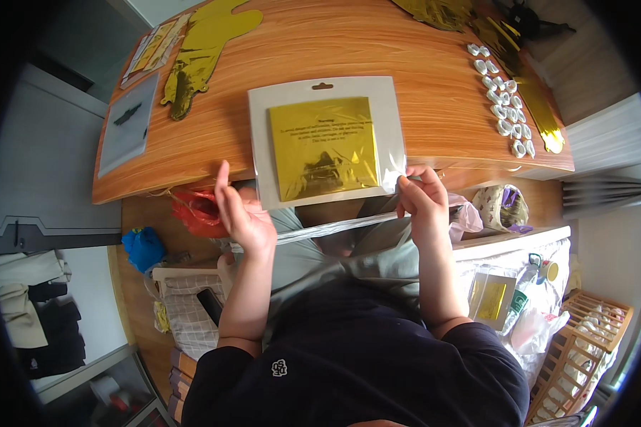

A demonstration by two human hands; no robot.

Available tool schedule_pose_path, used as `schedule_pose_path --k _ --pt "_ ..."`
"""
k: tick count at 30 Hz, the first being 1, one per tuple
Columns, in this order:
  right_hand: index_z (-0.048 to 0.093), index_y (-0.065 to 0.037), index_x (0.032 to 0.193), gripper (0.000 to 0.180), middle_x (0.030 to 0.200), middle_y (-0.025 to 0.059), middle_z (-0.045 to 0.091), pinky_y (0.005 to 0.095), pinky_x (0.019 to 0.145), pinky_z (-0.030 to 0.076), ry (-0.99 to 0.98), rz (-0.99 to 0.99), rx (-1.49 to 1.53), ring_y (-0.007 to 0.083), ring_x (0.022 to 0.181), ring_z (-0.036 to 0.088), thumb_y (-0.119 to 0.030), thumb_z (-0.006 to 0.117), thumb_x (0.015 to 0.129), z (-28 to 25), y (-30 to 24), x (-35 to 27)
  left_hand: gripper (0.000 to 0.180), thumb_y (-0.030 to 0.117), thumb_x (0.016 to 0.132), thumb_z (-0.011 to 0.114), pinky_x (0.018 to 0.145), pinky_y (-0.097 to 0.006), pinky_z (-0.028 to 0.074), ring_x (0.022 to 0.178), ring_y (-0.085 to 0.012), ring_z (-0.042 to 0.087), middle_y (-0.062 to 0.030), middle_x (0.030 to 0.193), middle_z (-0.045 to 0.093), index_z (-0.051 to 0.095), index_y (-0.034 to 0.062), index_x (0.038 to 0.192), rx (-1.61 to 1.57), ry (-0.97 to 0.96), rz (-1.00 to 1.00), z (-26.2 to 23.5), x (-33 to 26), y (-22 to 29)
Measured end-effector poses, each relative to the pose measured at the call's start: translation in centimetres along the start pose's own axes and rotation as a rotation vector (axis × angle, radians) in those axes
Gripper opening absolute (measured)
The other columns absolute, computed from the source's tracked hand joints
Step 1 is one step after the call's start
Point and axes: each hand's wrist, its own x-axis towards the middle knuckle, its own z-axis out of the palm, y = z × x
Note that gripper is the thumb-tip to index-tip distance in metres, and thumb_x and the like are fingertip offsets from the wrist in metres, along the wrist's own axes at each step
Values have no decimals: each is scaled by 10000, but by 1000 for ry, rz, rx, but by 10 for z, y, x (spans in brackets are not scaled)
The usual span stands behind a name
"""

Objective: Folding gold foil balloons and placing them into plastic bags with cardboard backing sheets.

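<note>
Gold-and-white packet (325, 146), upper centre: the right hand (421, 196) pinches its lower-right corner; the left hand (243, 219), loosely open, is beside its lower-left. Apparently positioning; steadying it would call for a left-hand grip.

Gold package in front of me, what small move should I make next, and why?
Probably settle your left hand firmly on the lower left corner of the gold package. Your right hand pinches it near the lower right corner, while the left, beside the left edge with a finger raised, shows no clear grip.
</note>
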Motion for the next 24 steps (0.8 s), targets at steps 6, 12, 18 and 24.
schedule_pose_path --k 6,12,18,24 --pt "560 -90 1041 75 654 -65 461 230 481 392 -72 59 76 28 497 331 -69 563 970 24 10 -13 638 560 1003 494 677 -360 607 909 -232 676 -159 1053 659 467 1 1309 -62 -446 -272 1 -51 -28" --pt "546 -83 1009 94 769 -31 564 208 522 424 -162 47 12 43 591 478 -40 601 945 31 31 -30 384 392 967 670 648 -278 507 825 -102 602 -17 989 626 612 50 1132 164 -344 -554 34 -46 -4" --pt "546 -102 992 100 773 -34 565 204 511 403 -178 42 -29 48 592 495 -64 624 943 21 29 -36 476 436 1050 496 890 -276 467 959 -98 595 -17 1090 656 611 32 1273 26 -32 -295 -32 -7 15" --pt "542 -130 990 63 685 -52 472 231 504 388 -89 72 93 55 561 411 -91 588 971 9 24 -39 504 468 1037 475 859 -349 515 1011 -180 622 -69 1061 655 593 46 1287 685 27 -19 -201 13 56"
